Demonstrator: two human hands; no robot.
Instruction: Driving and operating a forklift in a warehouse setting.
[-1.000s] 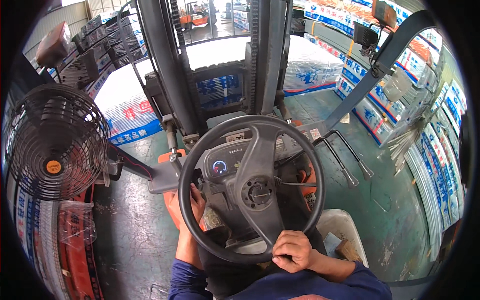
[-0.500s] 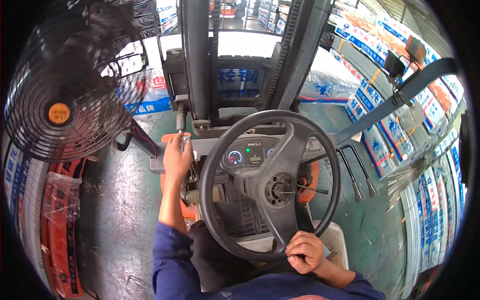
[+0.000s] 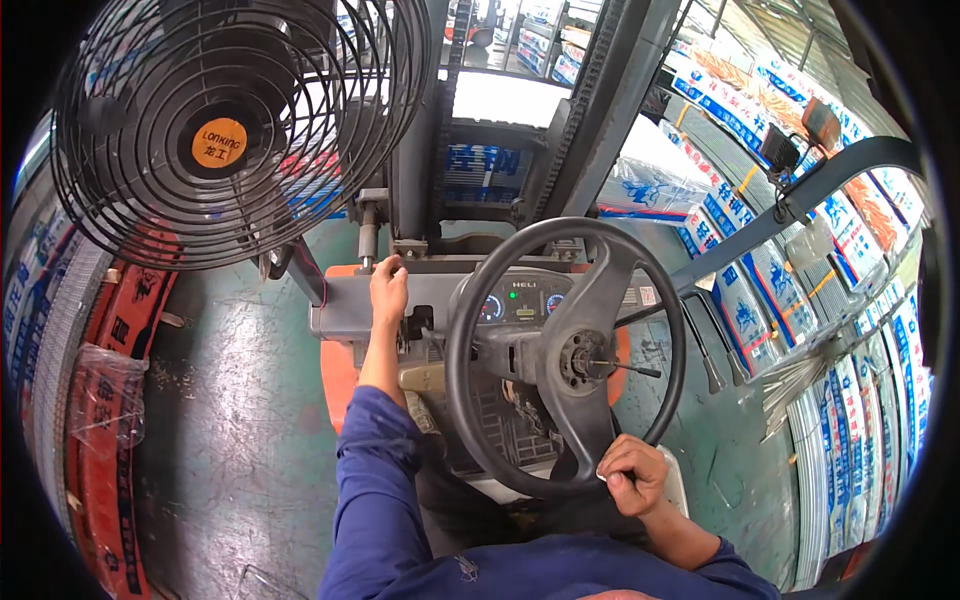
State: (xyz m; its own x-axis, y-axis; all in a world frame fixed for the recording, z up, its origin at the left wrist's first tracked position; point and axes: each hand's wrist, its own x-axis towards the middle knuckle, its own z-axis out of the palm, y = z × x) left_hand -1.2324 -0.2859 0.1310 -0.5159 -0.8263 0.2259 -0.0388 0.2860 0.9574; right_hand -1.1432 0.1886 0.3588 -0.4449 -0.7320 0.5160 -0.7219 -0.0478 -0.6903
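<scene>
My right hand [image 3: 636,476] is closed over the lower right rim of a black steering wheel [image 3: 463,345], knuckles up. My left arm reaches ahead past the wheel's left side. At the left of the grey dashboard panel [image 3: 345,308], my left hand [image 3: 390,292] is curled, with thumb and fingers together; what it holds, if anything, is hidden. Just beyond that hand stands a metal cylinder rod [image 3: 369,240]. Behind the wheel, an instrument cluster [image 3: 522,304] shows round dials and a green light.
A black caged fan [image 3: 218,143] covers the upper left. The forklift mast [image 3: 590,110] rises ahead, with white-wrapped bundles [image 3: 655,165] beyond it. Two long levers [image 3: 707,345] stand right of the wheel. Stacked packages [image 3: 870,420] line the right, red-wrapped bundles [image 3: 105,410] the left.
My left hand has shifted slightly along the panel, its fingers more curled. The right hand stays at the wheel's lower rim. The fan appears larger and farther right as the view shifts.
</scene>
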